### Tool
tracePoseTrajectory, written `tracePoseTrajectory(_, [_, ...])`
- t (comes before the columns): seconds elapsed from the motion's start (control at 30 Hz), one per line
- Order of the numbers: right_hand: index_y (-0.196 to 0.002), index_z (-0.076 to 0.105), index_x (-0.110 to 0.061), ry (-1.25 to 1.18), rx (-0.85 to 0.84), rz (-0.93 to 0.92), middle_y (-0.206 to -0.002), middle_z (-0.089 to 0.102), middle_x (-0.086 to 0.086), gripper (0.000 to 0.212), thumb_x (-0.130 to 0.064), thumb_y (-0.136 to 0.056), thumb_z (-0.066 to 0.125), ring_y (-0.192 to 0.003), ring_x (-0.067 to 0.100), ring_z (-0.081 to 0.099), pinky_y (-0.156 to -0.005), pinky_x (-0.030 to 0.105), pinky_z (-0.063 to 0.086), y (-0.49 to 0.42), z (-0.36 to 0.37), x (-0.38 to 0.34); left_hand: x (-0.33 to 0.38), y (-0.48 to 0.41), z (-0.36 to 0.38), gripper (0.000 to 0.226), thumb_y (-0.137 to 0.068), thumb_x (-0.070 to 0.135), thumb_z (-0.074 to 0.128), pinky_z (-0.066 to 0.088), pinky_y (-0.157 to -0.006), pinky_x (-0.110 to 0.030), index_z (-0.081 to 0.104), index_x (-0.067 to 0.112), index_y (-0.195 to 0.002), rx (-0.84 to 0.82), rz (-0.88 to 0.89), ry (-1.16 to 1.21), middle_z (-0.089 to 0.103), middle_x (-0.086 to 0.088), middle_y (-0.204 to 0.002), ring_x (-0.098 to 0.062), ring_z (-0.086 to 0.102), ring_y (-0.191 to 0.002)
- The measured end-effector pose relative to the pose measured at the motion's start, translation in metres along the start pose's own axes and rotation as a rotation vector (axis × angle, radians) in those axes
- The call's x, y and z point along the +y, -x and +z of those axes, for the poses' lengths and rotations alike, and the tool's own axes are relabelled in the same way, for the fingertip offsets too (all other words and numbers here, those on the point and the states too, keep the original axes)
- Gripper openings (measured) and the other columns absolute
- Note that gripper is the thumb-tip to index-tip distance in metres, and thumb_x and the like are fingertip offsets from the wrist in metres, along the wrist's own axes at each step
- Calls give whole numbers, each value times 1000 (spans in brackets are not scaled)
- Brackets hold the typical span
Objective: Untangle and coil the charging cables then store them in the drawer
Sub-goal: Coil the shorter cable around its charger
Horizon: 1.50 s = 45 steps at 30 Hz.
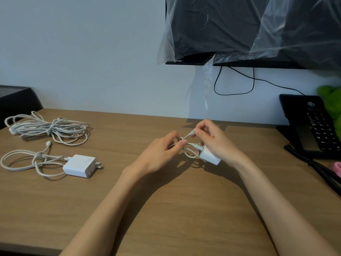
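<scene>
Above the middle of the wooden desk [166, 200], my left hand [158, 154] pinches a small coil of white charging cable [188, 150]. My right hand [214, 139] pinches the cable's free plug end [191, 133] between thumb and forefinger, with the small white charger block [209, 156] tucked under its palm. At the left lies a white adapter [80, 165] with its loosely looped cable [27, 161]. Behind that sits a bigger bundle of tangled white cables [48, 127]. No drawer is in view.
A black desk phone [313, 124] with a coiled cord stands at the right edge, beside something green [331, 100] and something pink [337, 168]. A plastic-covered black screen [249, 30] hangs on the wall above, trailing a black wire. A dark box [16, 98] sits far left.
</scene>
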State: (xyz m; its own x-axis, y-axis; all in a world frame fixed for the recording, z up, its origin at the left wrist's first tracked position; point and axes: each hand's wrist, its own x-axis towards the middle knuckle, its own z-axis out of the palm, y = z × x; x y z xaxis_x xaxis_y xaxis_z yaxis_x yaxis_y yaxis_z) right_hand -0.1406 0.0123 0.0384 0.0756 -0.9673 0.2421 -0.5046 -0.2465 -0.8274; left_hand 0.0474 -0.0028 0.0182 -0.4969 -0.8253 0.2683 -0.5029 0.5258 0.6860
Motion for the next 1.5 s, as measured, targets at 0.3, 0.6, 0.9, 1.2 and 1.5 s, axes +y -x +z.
tracePoseTrajectory(0.3, [-102, 45, -13, 79, 30, -38, -77, 64, -12, 13, -25, -102, 41, -71, 6, 56, -67, 27, 41, 4, 9, -5, 1, 1, 1, 24, -87, 58, 51, 37, -57, -30, 46, 40, -102, 86, 23, 36, 61, 5, -61, -12, 44, -56])
tracePoseTrajectory(0.6, [-98, 47, -18, 62, 48, -17, -78, 71, -6, 10, -28, -100, 44, -83, 20, 65, -79, 45, 49, 3, 10, -3, 3, 2, 2, 23, -88, 52, 54, 42, -58, -35, 47, 32, -98, 146, 65, -41, 60, 5, -62, -12, 51, -59])
tracePoseTrajectory(0.9, [-97, 52, -13, 47, 100, -4, -73, 67, -6, 13, -25, -99, 47, -55, -4, 48, -59, 20, 34, 0, 2, -1, -1, 1, -1, 19, -89, 44, 56, 37, -55, -29, 46, 29, -84, 165, 70, -1, 61, 15, -60, -10, 49, -55])
tracePoseTrajectory(1.2, [-97, 49, -19, 35, -45, 53, -76, 67, -6, 13, -32, -99, 48, -74, 11, 59, -73, 33, 43, 1, 3, 2, -8, -2, -1, 21, -97, 33, 46, 32, -56, -16, 50, 22, -114, 38, 50, 71, 44, 9, -64, -3, 42, -58])
tracePoseTrajectory(1.5, [-127, 40, -28, 10, -254, 169, -97, 72, 0, 58, -37, -81, 73, -73, 3, 63, -54, 14, 42, 7, 8, -5, -19, -5, -1, 22, -95, 31, 52, 34, -59, -23, 58, 11, -88, 108, -27, 105, 55, 1, -70, -3, 42, -59])
